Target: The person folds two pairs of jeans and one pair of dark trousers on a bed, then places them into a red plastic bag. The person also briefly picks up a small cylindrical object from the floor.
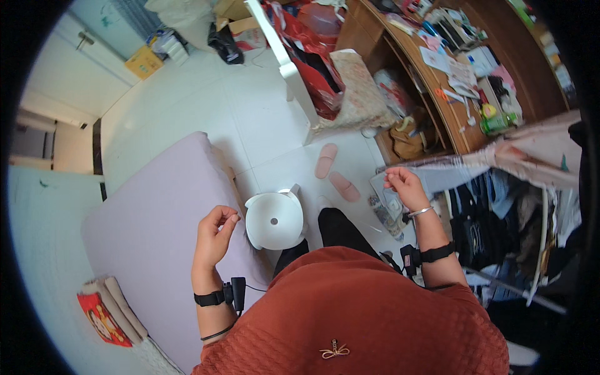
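Observation:
My left hand (pixel 215 234) is held in the air over the edge of the lilac-covered bed (pixel 156 206), its fingers curled in toward the thumb. Nothing shows between them. Just right of it a white plastic stool (pixel 275 234), round with a small hole in its seat, stands on the floor near my legs. My right hand (pixel 406 187) is raised on the other side, above the floor beside the clothes rack; thumb and fingertips are drawn together with no object visible in them. Neither hand touches anything that I can see. Both wrists wear black straps with small devices.
Two pink slippers (pixel 335 172) lie on the white tiles ahead. A wooden desk (pixel 431 81) crowded with small items stands at far right, next to a cushioned chair (pixel 356 87). Clothes (pixel 478 225) hang at right. Folded towels (pixel 109 312) rest on the bed.

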Available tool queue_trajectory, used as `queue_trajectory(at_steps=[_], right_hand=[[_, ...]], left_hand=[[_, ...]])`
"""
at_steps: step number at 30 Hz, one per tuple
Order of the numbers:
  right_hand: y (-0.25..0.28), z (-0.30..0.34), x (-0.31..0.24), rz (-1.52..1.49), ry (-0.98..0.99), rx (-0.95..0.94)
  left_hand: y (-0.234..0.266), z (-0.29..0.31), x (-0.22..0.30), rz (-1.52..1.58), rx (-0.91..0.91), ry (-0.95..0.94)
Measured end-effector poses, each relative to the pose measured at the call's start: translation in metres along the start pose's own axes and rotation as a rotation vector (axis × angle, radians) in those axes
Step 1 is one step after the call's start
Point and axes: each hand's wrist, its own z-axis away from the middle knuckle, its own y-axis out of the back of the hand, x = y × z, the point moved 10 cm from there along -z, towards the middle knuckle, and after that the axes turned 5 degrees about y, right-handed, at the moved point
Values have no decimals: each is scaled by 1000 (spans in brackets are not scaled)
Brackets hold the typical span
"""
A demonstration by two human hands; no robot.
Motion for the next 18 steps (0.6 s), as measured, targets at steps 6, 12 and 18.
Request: queue_trajectory(at_steps=[6,12,18], right_hand=[[3,95,30,123,-40,-9],[19,148,64,77,-145,70],[55,156,80,-16,-58,152]], left_hand=[[-15,2,-28,-19,-124,7],[-36,11,-8,-50,-250,-35],[-67,-7,18,-87,-258,-7]])
